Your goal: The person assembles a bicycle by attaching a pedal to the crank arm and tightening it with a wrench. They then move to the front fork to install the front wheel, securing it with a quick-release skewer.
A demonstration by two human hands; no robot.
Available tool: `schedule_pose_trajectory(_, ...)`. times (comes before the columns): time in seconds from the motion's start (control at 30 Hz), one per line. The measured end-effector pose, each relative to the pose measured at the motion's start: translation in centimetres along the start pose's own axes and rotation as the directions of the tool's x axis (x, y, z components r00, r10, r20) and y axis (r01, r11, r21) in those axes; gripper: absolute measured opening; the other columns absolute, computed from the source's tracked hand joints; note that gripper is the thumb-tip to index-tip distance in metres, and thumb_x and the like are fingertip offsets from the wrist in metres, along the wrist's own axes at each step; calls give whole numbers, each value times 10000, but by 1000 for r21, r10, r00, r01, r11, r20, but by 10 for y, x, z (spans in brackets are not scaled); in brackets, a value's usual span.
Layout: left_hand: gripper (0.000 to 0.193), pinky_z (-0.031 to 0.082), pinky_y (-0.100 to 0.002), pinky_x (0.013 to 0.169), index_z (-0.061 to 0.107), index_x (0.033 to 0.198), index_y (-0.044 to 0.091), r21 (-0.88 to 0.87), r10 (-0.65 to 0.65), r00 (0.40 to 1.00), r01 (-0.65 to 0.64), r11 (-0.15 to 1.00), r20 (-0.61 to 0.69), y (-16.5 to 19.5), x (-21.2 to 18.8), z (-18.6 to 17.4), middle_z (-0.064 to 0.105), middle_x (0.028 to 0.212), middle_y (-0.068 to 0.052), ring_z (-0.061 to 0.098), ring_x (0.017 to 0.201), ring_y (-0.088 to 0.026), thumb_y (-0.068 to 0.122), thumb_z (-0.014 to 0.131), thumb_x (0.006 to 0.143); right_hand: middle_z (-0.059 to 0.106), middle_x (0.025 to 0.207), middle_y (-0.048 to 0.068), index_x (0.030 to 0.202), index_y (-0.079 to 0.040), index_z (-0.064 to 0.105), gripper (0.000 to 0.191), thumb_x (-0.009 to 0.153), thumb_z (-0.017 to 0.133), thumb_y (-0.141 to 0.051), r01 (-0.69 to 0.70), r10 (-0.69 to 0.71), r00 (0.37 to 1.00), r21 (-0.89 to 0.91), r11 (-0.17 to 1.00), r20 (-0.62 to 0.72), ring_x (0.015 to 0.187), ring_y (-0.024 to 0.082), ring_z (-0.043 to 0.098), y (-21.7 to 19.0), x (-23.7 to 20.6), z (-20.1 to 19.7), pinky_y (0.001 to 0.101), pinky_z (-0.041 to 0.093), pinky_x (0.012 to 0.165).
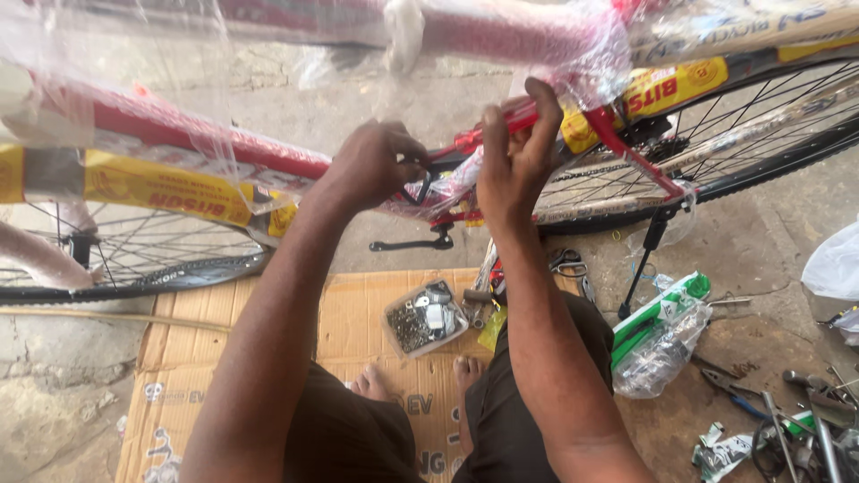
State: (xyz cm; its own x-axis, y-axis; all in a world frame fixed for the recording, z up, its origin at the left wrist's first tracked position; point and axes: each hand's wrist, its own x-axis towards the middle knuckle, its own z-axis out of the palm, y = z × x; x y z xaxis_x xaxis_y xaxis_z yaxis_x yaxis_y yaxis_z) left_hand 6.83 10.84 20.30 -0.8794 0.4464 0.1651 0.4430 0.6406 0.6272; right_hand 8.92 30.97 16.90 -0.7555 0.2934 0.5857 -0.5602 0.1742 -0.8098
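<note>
Where the grey concrete floor (769,241) spreads under everything, a flattened sheet of cardboard (358,322) lies beneath the seated person, whose bare toes rest on it. Across the upper half hangs a red bicycle frame (224,148), upside down or tilted (hard to say which), wrapped in clear plastic film with yellow bands, a spoked wheel (716,134) at the right and another wheel (134,259) at the left, both cut off by the edges. The left hand (376,165) is closed around a dark part at the middle of the frame; what exactly it grips is hidden by its own fingers. The right hand (514,152) pinches a thin red tube (488,134) of the frame between thumb and fingers. On the cardboard sits a small clear plastic tub (425,317) full of bolts and small metal fittings. To the right lie a green-and-white packet in a clear bag (658,331), then pliers (729,385) and a blurred heap of tools at the corner.
</note>
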Motion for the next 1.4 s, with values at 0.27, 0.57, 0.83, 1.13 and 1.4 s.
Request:
schedule_pose_trajectory(0.27, 233, 507, -409, 777, 822, 1020, 164, 0, -48, 999, 48, 999, 15, 6, 1, -4, 731, 905, -65, 675, 811, -263, 141, 810, 788, 582, 1282, 134, 1441, -33, 418, 570, 1014, 780, -139, 110, -112, 994, -95, 989, -17, 1063, 190, 699, -7, 5, 6, 299, 640, 929)
schedule_pose_trajectory(0.57, 242, 504, -422, 792, 819, 1029, 164, -15, -53, 998, 53, 998, 18, 5, -2, -14, 724, 899, -71, 670, 833, -266, 155, 807, 788, 593, 1246, 132, 1442, -39, 403, 551, 1027, 751, -142, 96, -96, 995, -37, 995, 17, 997, 194, 674, -16, 9, 9, 311, 609, 897)
schedule_pose_trajectory(0.83, 242, 491, -437, 800, 834, 994, 151, 33, 68, 997, -67, 997, -48, 2, -5, -17, 737, 883, -67, 647, 855, -302, 144, 821, 753, 652, 921, 208, 1440, -63, 436, 658, 916, 822, -159, -196, 194, 980, -318, 927, -40, 759, 243, 614, -21, 11, 10, 377, 534, 709)
schedule_pose_trajectory(1.13, 250, 476, -437, 858, 822, 1030, 164, 14, 2, 1000, -2, 1000, -15, 4, -9, -20, 729, 910, -68, 616, 900, -295, 162, 809, 781, 709, 1017, 116, 1398, -58, 473, 585, 940, 800, -217, 5, -15, 999, -228, 974, -42, 865, 167, 735, -26, 11, 11, 324, 657, 771)
schedule_pose_trajectory(1.4, 202, 487, -433, 838, 819, 1027, 167, 8, -36, 999, 36, 999, 6, 5, -4, -20, 730, 923, -60, 643, 879, -279, 170, 779, 829, 653, 1177, 129, 1402, -46, 462, 589, 957, 821, -188, 88, -88, 996, -44, 995, 5, 949, 159, 682, -29, 13, 14, 340, 608, 820)
